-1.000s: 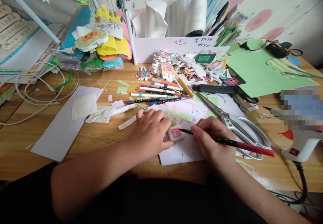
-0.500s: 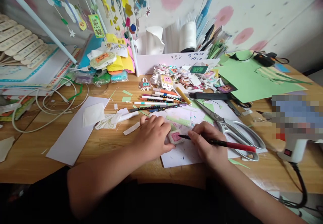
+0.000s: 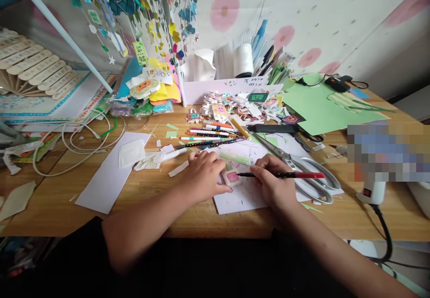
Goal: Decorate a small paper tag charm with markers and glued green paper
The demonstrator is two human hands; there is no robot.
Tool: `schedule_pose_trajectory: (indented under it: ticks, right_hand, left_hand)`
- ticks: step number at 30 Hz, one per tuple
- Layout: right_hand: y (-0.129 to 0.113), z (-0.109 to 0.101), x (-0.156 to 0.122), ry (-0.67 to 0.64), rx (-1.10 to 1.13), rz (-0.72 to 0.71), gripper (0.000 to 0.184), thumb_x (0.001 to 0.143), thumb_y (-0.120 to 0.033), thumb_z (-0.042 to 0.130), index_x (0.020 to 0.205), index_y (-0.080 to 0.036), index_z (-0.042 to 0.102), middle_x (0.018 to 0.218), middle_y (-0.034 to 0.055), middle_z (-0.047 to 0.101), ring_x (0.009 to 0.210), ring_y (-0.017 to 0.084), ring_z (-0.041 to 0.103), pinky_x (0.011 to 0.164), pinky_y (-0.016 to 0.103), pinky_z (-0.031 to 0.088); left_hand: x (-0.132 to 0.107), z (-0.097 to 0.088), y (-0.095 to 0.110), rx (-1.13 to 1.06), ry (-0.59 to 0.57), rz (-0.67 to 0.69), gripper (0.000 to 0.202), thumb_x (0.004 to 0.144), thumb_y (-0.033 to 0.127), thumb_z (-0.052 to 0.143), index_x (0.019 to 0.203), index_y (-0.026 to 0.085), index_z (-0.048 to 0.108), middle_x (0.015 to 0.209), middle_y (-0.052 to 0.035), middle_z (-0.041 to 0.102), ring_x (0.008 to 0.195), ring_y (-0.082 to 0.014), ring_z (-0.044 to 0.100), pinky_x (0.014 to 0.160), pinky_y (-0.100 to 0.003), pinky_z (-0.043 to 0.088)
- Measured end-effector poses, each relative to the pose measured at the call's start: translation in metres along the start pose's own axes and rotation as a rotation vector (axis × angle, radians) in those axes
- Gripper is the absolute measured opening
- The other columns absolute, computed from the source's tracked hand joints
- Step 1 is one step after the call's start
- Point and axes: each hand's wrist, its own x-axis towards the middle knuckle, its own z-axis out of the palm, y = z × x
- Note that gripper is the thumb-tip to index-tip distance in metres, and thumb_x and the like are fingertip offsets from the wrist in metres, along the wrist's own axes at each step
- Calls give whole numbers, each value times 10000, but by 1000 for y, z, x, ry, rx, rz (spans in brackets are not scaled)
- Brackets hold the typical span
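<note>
My right hand point(image 3: 273, 179) grips a slim marker pen point(image 3: 309, 175) with a black patterned barrel and a red end. Its dark tip points left, at the edge of a small square piece point(image 3: 231, 177) with a pink centre and a pale border; whether it touches is too small to tell. Thumb and fingers of my left hand point(image 3: 206, 177) close around the left side of that square and hold it against the white paper point(image 3: 231, 203). Large silver scissors point(image 3: 292, 159) lie just beyond my right hand. Several marker pens point(image 3: 211, 133) are spread past my left hand.
A heap of small paper cut-outs point(image 3: 242, 105) lies at the back, beside green sheets point(image 3: 312, 110). To the right stands a white tool point(image 3: 372, 190) with a black cord, partly blurred out. White strips point(image 3: 104, 177) and a looped cable point(image 3: 63, 141) lie left. Paper garlands point(image 3: 151, 25) hang above.
The camera view has shifted, so the desk sits a little differently in the frame. The pen lies flatter, its tip nearer the right edge of the pink square. Both hands keep their hold.
</note>
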Motion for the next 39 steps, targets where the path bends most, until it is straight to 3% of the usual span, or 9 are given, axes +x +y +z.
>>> schedule_pose_trajectory:
  ticks: [5, 9, 14, 18, 21, 26, 30, 39]
  right_hand:
    - [-8, 3, 0, 26, -34, 10, 311, 785, -280, 689, 555, -197, 498, 428, -61, 489, 409, 81, 385, 420, 239, 259]
    - [-9, 3, 0, 39, 4, 29, 330, 790, -343, 698, 570, -201, 497, 421, -63, 483, 387, 76, 366, 401, 236, 251]
    - [-6, 4, 3, 25, 197, 81, 273, 742, -316, 750, 637, -209, 522, 458, -72, 505, 372, 68, 367, 374, 212, 249]
    - [-9, 0, 4, -58, 345, 54, 167, 695, -249, 781, 672, -202, 622, 544, -43, 584, 486, 87, 505, 470, 211, 381]
    - [-13, -5, 4, -130, 490, 69, 134, 684, -233, 763, 805, -220, 705, 650, -20, 652, 601, 118, 597, 604, 252, 480]
    - [-16, -7, 4, -150, 596, 137, 184, 672, -176, 711, 850, -222, 723, 674, 11, 701, 601, 132, 627, 582, 251, 492]
    - [-16, -5, 5, -104, 573, 127, 119, 697, -208, 693, 811, -218, 726, 574, 9, 671, 517, 142, 592, 510, 271, 470]
    - [-10, -4, 8, -26, 510, 41, 75, 735, -223, 692, 791, -231, 740, 544, -16, 598, 522, 127, 532, 531, 276, 438]
  left_hand:
    - [0, -1, -2, -37, 27, 0, 577, 559, 625, 759, 945, 228, 598, 1003, -44, 584, 1000, -285, 526, 847, -455, 305]
    - [0, -2, 1, -36, 26, -39, 462, 601, 531, 766, 915, 237, 600, 1001, -34, 582, 1013, -279, 522, 857, -463, 299]
    - [0, -1, 4, 3, 46, -59, 351, 628, 455, 751, 857, 233, 607, 982, -42, 596, 999, -278, 524, 841, -460, 307]
    - [0, -3, 3, -14, 172, -73, 306, 653, 371, 738, 883, 231, 593, 942, -33, 628, 944, -262, 559, 832, -451, 332]
    - [2, -6, 1, -108, 302, -56, 292, 661, 242, 714, 903, 219, 552, 873, -14, 666, 853, -224, 599, 803, -406, 381]
    - [2, -6, 1, -290, 488, -4, 335, 655, 90, 645, 931, 230, 517, 764, 19, 650, 728, -162, 608, 704, -307, 447]
    - [0, -8, 4, -370, 495, -11, 324, 673, 80, 619, 942, 226, 511, 751, 22, 631, 689, -143, 601, 655, -280, 460]
    - [-2, -11, 5, -375, 513, 17, 319, 681, 93, 627, 953, 223, 523, 749, 16, 633, 693, -146, 598, 641, -285, 471]
